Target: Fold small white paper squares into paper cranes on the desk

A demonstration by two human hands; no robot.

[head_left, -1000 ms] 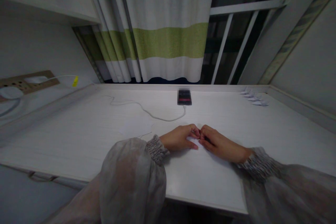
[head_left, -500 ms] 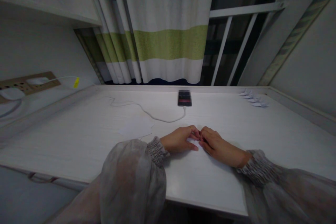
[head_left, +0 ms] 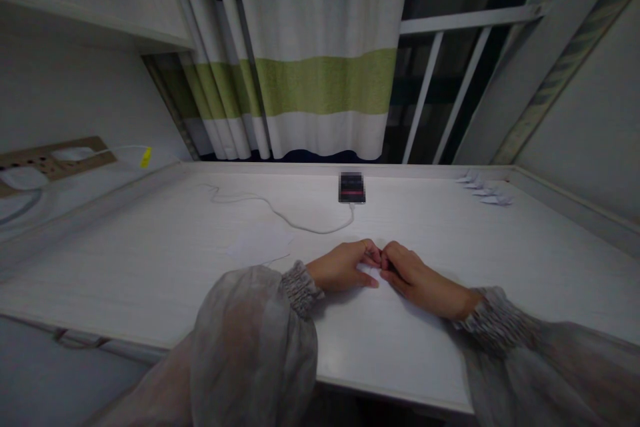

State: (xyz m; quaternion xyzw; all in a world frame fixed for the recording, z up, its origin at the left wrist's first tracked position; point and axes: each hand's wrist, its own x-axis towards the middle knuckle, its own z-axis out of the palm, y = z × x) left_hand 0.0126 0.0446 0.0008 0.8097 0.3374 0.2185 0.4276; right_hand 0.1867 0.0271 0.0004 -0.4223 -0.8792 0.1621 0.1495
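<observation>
My left hand (head_left: 344, 265) and my right hand (head_left: 413, 273) rest on the white desk (head_left: 150, 267), fingertips meeting in the middle. Between them lies a small white paper piece (head_left: 369, 271), pinched by the curled fingers of both hands. Most of the paper is hidden under the fingers. A loose white paper sheet (head_left: 260, 245) lies flat to the left of my left hand. Both wrists wear grey gathered sleeves.
A small dark device (head_left: 351, 187) with a white cable (head_left: 280, 215) sits at the desk's back. Several folded white paper shapes (head_left: 483, 187) lie at the back right corner. A striped curtain (head_left: 320, 67) and white railing stand behind; a power strip (head_left: 55, 159) is at the left.
Both hands have stayed almost in place, with only slight shifts of the fingers on the paper piece.
</observation>
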